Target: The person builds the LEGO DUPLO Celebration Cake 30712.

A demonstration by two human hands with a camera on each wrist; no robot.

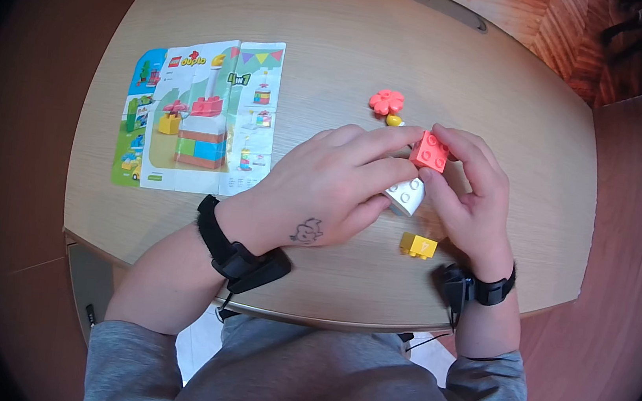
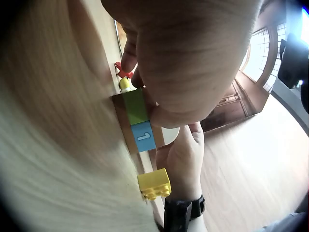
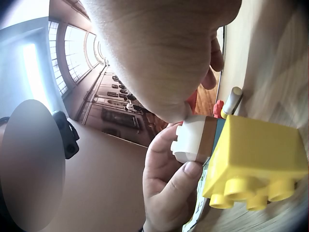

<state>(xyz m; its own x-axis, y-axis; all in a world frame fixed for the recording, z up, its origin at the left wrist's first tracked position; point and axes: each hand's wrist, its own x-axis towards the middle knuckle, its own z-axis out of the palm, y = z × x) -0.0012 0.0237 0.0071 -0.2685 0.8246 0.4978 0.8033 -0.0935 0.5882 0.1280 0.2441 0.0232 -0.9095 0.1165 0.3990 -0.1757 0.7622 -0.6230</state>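
A stack of toy building bricks stands on the table between the hands. In the left wrist view it has a green brick [image 2: 136, 107] and a blue brick [image 2: 144, 137] marked 1 between brown layers, with a rounded white brick [image 3: 190, 137] on top. My left hand [image 1: 332, 174] grips this stack, its thumb against the white brick and its index fingertip beside a red brick [image 1: 430, 151]. With thumb and fingers my right hand [image 1: 473, 198] pinches the red brick, which overlaps the far end of the white brick in the head view.
A yellow brick [image 1: 418, 246] lies on its side near me, studs facing the table's front edge. Beyond the hands are a red flower piece [image 1: 387, 102], a small yellow piece [image 1: 394, 120] and a white cylinder [image 3: 234, 99]. The picture leaflet [image 1: 196, 115] lies at left on the table [image 1: 340, 28].
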